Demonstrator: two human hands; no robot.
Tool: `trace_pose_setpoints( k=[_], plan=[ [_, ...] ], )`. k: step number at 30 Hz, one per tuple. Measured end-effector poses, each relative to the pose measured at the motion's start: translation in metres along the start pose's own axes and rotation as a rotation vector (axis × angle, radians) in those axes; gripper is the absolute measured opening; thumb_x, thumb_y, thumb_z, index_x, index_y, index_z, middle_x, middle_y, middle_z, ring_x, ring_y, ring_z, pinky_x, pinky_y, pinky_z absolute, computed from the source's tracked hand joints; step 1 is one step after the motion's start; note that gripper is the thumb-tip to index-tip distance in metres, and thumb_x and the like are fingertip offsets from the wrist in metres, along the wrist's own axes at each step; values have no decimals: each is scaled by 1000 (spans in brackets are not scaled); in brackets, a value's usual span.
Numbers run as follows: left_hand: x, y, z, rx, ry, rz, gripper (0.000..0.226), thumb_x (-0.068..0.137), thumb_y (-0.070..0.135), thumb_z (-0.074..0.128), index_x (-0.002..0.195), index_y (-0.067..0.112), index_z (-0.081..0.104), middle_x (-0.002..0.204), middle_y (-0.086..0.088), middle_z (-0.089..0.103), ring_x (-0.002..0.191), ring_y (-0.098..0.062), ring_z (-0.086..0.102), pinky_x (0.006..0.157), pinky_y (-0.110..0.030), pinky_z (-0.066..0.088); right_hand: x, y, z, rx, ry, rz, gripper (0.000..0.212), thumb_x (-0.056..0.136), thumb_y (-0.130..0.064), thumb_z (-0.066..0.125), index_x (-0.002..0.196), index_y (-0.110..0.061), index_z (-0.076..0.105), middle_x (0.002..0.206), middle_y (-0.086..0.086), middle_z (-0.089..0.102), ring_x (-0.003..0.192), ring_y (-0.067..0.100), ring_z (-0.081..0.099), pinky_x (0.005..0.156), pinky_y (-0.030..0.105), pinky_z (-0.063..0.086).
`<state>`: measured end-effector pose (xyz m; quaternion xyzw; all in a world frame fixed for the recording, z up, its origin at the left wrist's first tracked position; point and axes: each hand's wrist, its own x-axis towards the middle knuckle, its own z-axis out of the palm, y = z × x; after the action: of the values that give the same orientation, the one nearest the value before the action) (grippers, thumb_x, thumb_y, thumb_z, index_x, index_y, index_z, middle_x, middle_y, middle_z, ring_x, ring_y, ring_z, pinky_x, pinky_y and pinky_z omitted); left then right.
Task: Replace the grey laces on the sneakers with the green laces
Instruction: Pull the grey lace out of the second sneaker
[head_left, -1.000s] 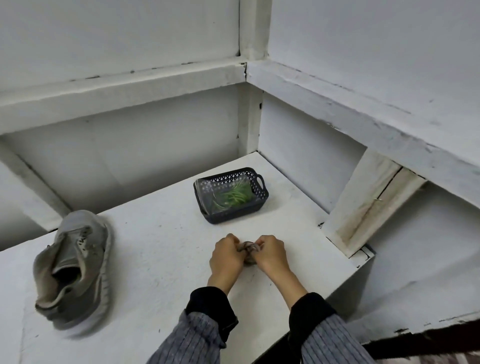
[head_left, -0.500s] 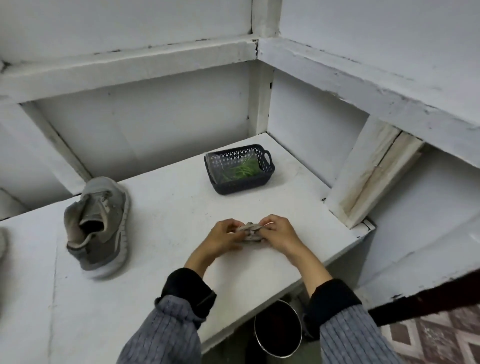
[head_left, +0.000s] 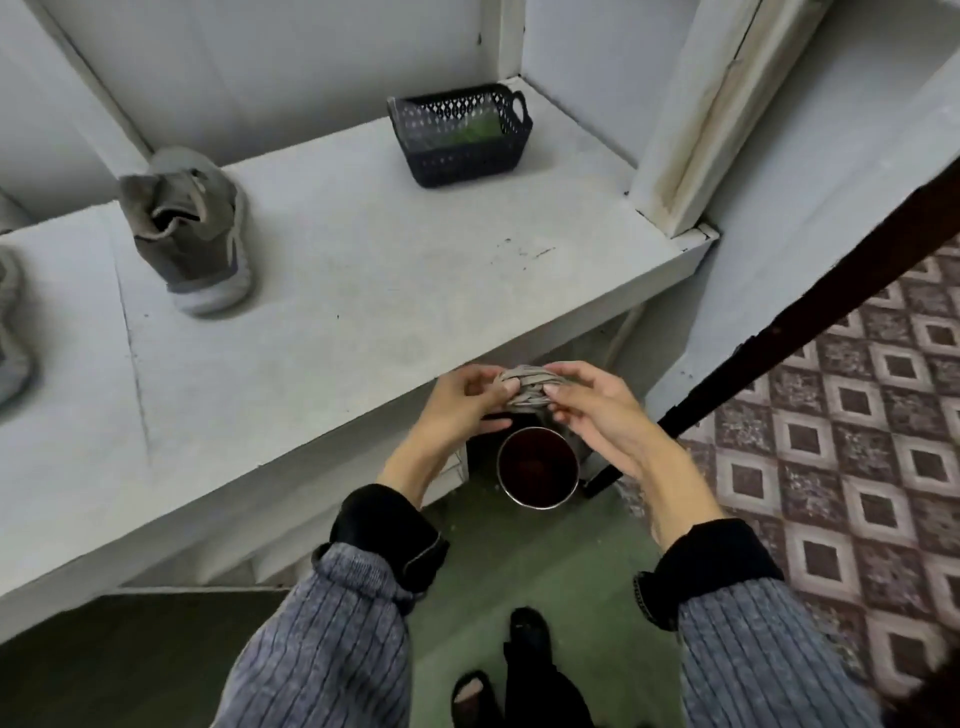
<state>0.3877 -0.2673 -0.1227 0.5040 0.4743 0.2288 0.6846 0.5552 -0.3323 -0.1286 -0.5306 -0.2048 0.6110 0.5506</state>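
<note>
Just past the shelf's front edge, above a round metal bin, I pinch the balled grey laces between my left hand and right hand. Green laces sit in the dark basket, well apart from the grey sneaker.

Both hands have lifted the wound bundle of grey laces off the white tabletop, now above the round metal bin.

A matt white painted table with scuffed, slightly rough paint is seen. The grey sneaker is made of soft knitted cloth. The dark perforated basket looks plastic. A shiny metal rim is shown by the round cup. The bundled grey laces appear woven.
</note>
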Motion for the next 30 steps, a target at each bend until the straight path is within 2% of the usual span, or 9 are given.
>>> trace_pose_setpoints(
  k=[6, 10, 15, 18, 21, 23, 25, 27, 30],
  plan=[
    [49, -125, 33, -45, 5, -154, 15, 94, 12, 61, 107, 7, 64, 88, -1, 66, 80, -8, 64, 62, -17, 56, 34, 102, -67, -181, 175, 100, 16, 88, 3, 63, 96, -10, 63, 74, 3, 66, 66, 10, 58, 55, 17, 47],
    [129, -234, 51, -54, 32, -264, 28, 95, 8, 57, 122, 1, 59, 104, -8, 62, 95, -18, 62, 69, -20, 57, 100, 196, -126, -349, 296, 106, 16, 89, 0, 63, 91, -15, 61, 74, 1, 65, 61, 8, 57, 51, 15, 46],
    [237, -379, 70, -1, 74, -337, 29, 95, 4, 56, 123, 1, 59, 118, -14, 60, 106, -24, 58, 83, -30, 52, 197, 319, -204, -511, 401, 89, 18, 87, 3, 60, 99, -10, 63, 72, 2, 62, 57, 10, 55, 45, 12, 43],
    [291, -447, 78, 83, 128, -330, 24, 92, 6, 62, 116, 2, 61, 111, -14, 63, 102, -24, 62, 73, -26, 56, 245, 379, -241, -623, 421, 90, 16, 86, 2, 60, 88, -14, 63, 65, 0, 59, 55, 12, 55, 43, 15, 43],
    [348, -511, 84, 226, 192, -317, 18, 87, 11, 71, 102, 8, 63, 97, -8, 65, 88, -19, 63, 68, -27, 58, 297, 440, -281, -716, 407, 93, 22, 83, -1, 62, 76, -22, 63, 66, -1, 61, 67, 20, 62, 65, 29, 56],
    [378, -543, 86, 371, 190, -316, 15, 83, 17, 76, 87, 15, 62, 102, -9, 67, 89, -21, 66, 78, -36, 60, 326, 471, -301, -771, 425, 87, 25, 79, -5, 65, 69, -28, 63, 74, 0, 65, 81, 28, 67, 81, 44, 57],
    [401, -567, 88, 492, 183, -316, 15, 81, 20, 76, 85, 15, 62, 104, -9, 66, 93, -25, 66, 83, -39, 58, 346, 488, -308, -809, 449, 141, 19, 79, -5, 64, 71, -22, 67, 79, 5, 67, 87, 31, 68, 86, 43, 55],
    [417, -581, 90, 546, 200, -346, 19, 84, 21, 72, 98, 9, 65, 107, -11, 64, 94, -29, 65, 80, -40, 59, 360, 497, -309, -858, 452, 205, 11, 82, -5, 62, 87, -9, 71, 90, 12, 69, 93, 30, 66, 89, 35, 53],
    [434, -596, 91, 583, 182, -422, 36, 90, 27, 65, 115, 1, 60, 117, -17, 62, 98, -33, 64, 71, -37, 60, 377, 509, -312, -875, 484, 297, 23, 86, -8, 60, 107, -2, 66, 111, 16, 65, 105, 30, 61, 94, 32, 49]
  ],
)
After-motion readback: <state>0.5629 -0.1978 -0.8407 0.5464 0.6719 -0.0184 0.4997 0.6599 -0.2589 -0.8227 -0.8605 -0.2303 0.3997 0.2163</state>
